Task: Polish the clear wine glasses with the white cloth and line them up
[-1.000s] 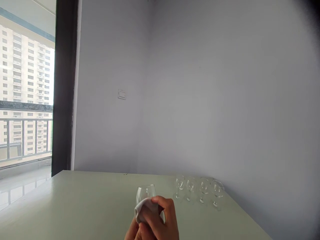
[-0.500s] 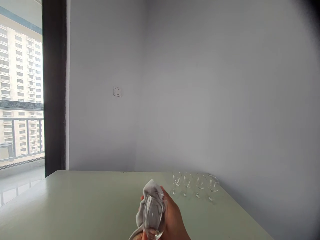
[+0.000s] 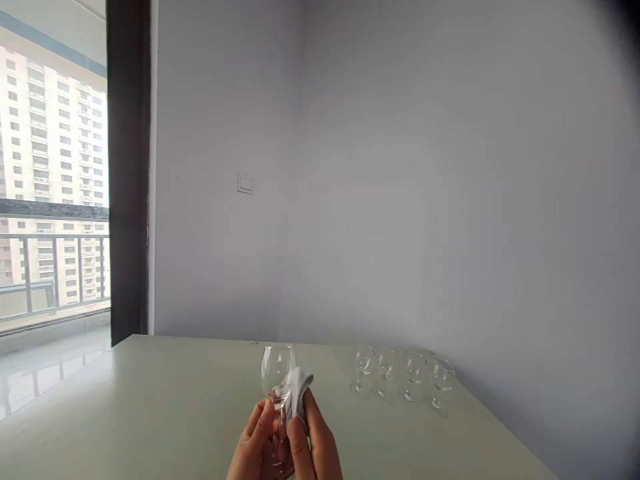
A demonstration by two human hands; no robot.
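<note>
A clear wine glass (image 3: 278, 367) stands upright between my hands at the lower middle, its bowl above my fingers. My left hand (image 3: 256, 437) is closed around the glass from the left, thumb near the base of the bowl. On the other side, my right hand (image 3: 315, 440) pinches a pale grey cloth (image 3: 299, 390), which lies against the right of the bowl and stem. Part of the stem and foot shows between my hands; the rest is hidden by my fingers.
Several wine glasses (image 3: 413, 373) stand upright in a row at the table's back right. The pale green table (image 3: 165, 413) meets grey walls behind. At the left, a dark frame (image 3: 129, 200) borders a window. A switch (image 3: 245, 183) is on the wall.
The glass has swung to show its bowl upright and has moved up and left. The cloth has shifted from behind the bowl to its right side. The view has turned slightly left.
</note>
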